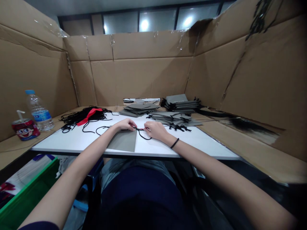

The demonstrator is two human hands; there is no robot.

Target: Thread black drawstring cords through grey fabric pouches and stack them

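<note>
A flat grey paper bag (124, 140) lies on the white table (72, 140) in front of me. My left hand (126, 124) rests at its top edge, fingers pinched on a black cord (141, 134). My right hand (154, 130) is closed on the same cord just to the right, and the cord loops down between the two hands. A black band sits on my right wrist.
A tangle of black cords with a red strip (87, 116) lies at the left. Stacks of grey bags (182, 103) stand behind. A water bottle (39, 111) and a red cup (25, 127) are far left. Cardboard walls (144, 76) surround the table.
</note>
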